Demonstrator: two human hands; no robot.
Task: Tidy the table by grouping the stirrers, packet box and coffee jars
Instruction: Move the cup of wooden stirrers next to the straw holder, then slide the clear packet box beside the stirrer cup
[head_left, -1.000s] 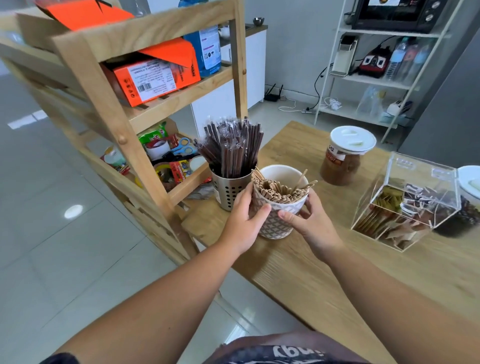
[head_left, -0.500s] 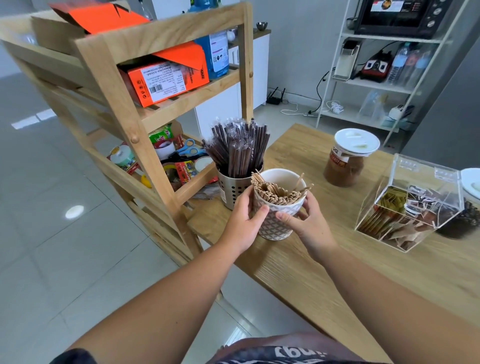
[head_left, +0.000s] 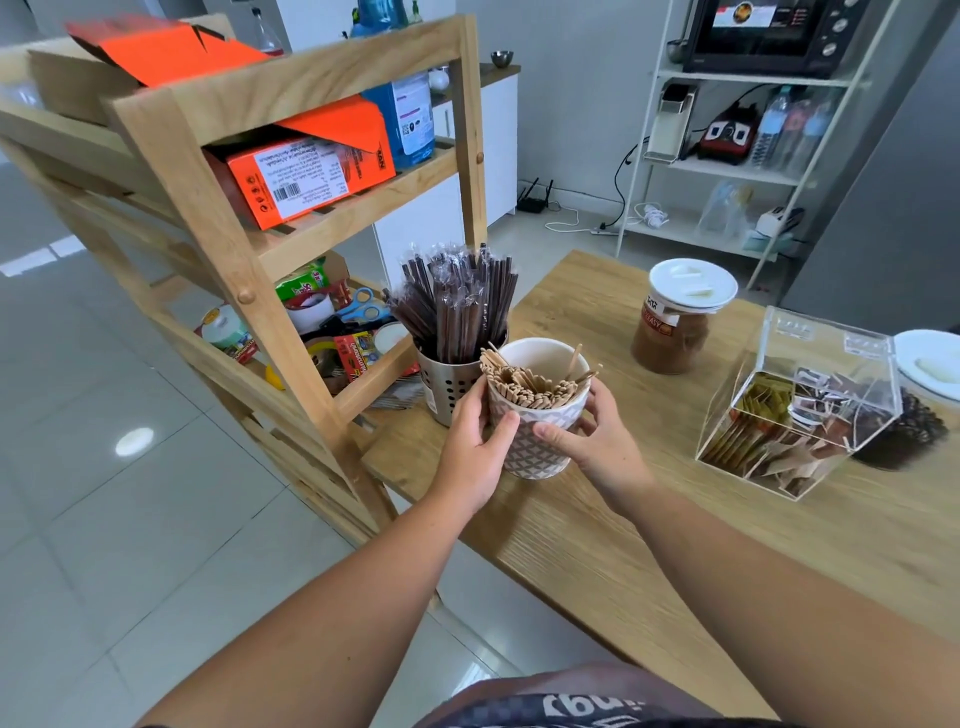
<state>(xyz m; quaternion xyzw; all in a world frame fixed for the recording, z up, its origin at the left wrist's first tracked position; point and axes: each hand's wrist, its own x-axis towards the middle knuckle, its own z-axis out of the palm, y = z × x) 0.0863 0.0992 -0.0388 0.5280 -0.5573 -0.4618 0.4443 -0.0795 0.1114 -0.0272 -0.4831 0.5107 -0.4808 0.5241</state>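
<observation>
both hands are wrapped around a white patterned cup (head_left: 535, 441) full of wooden stirrers (head_left: 524, 387) near the left end of the wooden surface (head_left: 649, 545), the left hand (head_left: 475, 452) curled on its left side and the right hand (head_left: 592, 447) on its right. the cup sits just beside a perforated metal holder (head_left: 449, 382) of wrapped brown stirrers (head_left: 457, 306). a coffee jar (head_left: 675, 322) with a white lid stands farther back, a clear packet box (head_left: 800, 405) sits to the right, and a second jar (head_left: 914, 415) is just behind it at the frame edge.

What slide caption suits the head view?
Both hands, left and right, clasp the stirrer cup beside the metal holder.
</observation>
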